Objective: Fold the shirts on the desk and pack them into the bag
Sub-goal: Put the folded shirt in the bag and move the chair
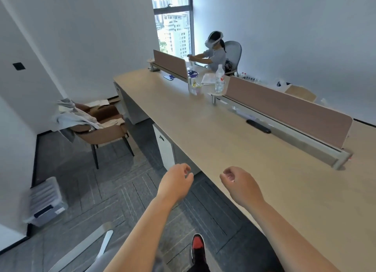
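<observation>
A person stands at the near end of a long pale desk (pixel 203 133), both bare arms stretched forward. The left hand (pixel 176 180) hovers over the carpet just off the desk's edge and the right hand (pixel 239 183) over the desktop. Both have loosely curled fingers and hold nothing. Pale grey shirts (pixel 71 117) lie heaped over the back and arm of a brown chair (pixel 105 133), well apart from both hands. A water bottle (pixel 219 81) stands beside the brown divider (pixel 284 109). A second person (pixel 215 54) in a headset sits at the far end.
</observation>
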Available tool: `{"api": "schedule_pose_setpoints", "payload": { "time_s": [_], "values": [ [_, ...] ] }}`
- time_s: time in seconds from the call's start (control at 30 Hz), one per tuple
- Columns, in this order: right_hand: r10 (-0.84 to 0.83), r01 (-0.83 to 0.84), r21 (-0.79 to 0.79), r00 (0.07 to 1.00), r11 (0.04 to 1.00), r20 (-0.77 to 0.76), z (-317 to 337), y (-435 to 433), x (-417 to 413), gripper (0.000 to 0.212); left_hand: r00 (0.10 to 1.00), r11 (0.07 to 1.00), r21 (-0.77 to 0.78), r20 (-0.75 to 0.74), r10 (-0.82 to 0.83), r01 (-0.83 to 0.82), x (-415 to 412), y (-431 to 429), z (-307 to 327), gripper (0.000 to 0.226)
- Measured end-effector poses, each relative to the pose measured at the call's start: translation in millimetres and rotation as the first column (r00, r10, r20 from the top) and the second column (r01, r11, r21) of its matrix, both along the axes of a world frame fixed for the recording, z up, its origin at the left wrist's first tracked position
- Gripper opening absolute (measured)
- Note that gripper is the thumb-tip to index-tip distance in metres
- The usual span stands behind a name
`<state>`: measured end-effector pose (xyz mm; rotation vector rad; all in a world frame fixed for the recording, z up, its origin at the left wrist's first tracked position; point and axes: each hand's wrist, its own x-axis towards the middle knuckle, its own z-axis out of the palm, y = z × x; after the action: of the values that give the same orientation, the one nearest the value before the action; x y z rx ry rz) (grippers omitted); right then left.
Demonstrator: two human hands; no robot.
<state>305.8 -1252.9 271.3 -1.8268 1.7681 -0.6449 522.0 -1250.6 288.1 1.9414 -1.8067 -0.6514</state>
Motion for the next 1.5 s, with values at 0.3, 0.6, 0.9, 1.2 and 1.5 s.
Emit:
{"api": "schedule_pose_setpoints", "payload": {
  "time_s": [0.3,0.6,0.9,1.2,1.5],
  "values": [
    [0.007,-0.011,-0.032,0.994,0.999,-0.11,-20,-220,79,0.032,0.992,0.999,-0.017,-0.112,-0.053,0.051,45,-224,-33,0.034],
    [0.056,-0.055,0.026,0.997,0.998,-0.058,-8,-423,216,0.029,0.991,0.997,0.048,-0.122,0.058,-0.053,192,-416,-17,0.034],
    [0.244,-0.245,0.026,0.97,0.969,0.013,-9,-566,349,0.027,0.97,0.974,0.021,-0.084,0.228,-0.227,320,-507,-13,0.026],
    [0.572,-0.576,-0.003,0.812,0.818,0.12,-14,-666,541,0.027,0.832,0.832,0.009,-0.014,0.554,-0.554,473,-539,-1,0.027],
    [0.766,-0.77,-0.035,0.628,0.637,0.139,10,-682,751,0.02,0.624,0.621,-0.066,-0.047,0.78,-0.781,641,-501,8,0.025]
  ]
}}
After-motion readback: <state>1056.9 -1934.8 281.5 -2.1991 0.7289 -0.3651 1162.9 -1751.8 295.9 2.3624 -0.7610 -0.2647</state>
